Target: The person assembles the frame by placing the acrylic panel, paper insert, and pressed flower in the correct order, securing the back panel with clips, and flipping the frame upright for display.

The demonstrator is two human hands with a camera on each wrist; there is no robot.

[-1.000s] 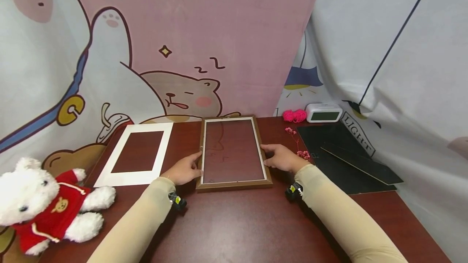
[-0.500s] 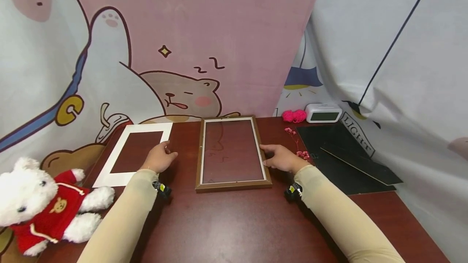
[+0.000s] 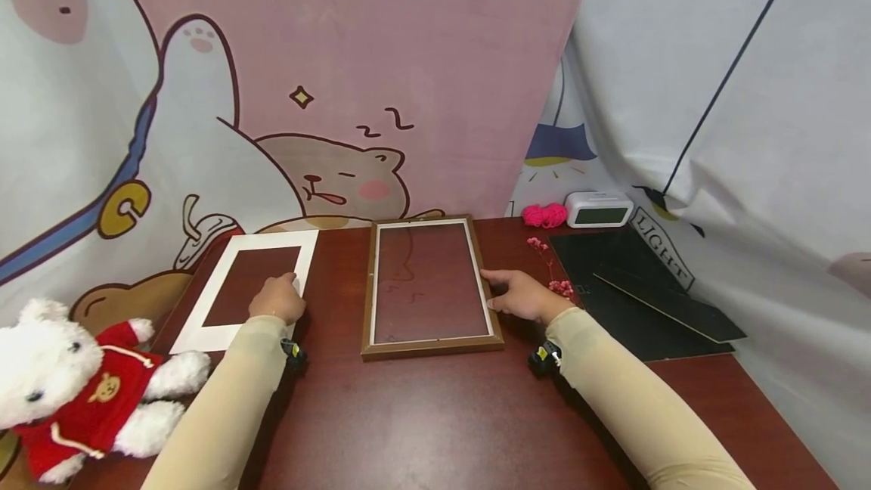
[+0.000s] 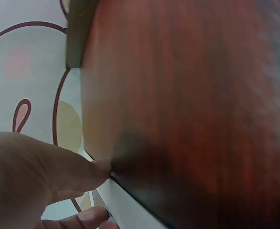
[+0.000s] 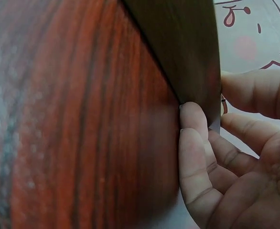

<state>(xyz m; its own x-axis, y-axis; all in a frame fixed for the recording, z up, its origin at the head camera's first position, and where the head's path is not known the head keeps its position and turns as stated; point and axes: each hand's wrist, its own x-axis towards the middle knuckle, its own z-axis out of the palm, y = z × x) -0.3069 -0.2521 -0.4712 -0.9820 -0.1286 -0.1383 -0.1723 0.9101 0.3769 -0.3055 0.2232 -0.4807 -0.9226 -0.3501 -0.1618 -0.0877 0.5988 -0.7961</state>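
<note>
At the left of the table lies a white rectangular picture mat (image 3: 219,263) with a cut-out window. My left hand (image 3: 277,299) is at its right border. In the left wrist view the thumb (image 4: 94,174) meets the edge of the mat (image 4: 130,205) and the other fingers curl over its face, pinching it. A wooden picture frame (image 3: 435,348) with a white inner edge and a clear pane lies flat in the middle. My right hand (image 3: 522,295) holds its right side; in the right wrist view, fingertips (image 5: 192,117) press against the frame's side (image 5: 188,52).
A black backing board (image 3: 592,316) with its stand flap (image 3: 667,305) lies at the right. Pink dried flowers (image 3: 560,287), pink yarn (image 3: 544,215) and a white digital clock (image 3: 599,210) are behind it. A white teddy bear (image 3: 150,426) in red sits at the left.
My left hand has left the frame's left side and moved left to the mat's right border, its fingers now on that edge. My right hand has stayed at the frame.
</note>
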